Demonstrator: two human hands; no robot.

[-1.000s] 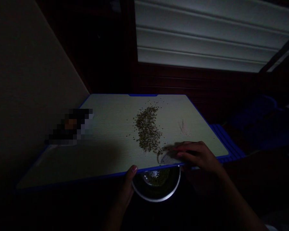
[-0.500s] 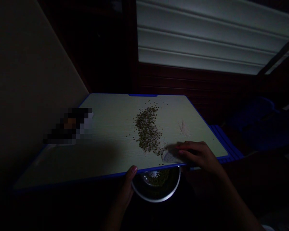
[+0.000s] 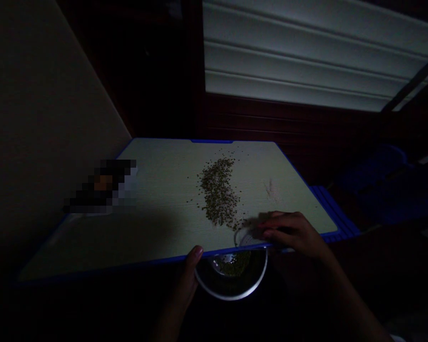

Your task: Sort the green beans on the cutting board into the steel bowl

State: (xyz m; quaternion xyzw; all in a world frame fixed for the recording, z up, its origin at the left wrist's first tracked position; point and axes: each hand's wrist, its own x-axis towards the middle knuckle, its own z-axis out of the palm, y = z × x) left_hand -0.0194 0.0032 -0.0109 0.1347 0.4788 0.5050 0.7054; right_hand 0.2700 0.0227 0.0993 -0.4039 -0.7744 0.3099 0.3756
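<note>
Left hand, thumb at pale blue-edged flat board's lip, beside round shiny metal bowl, prob steadying things. Tiny dark-green grains mid-board, more in bowl. Right hand half-curled by clear sheet; can't tell either grip.

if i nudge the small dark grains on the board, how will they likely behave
The grains will probably scatter rather than slide as one, since they lie loose with strays around them. Each is likely light, being tiny. Pushed past the board's near edge, some could drop, perhaps into the bowl there.
</note>
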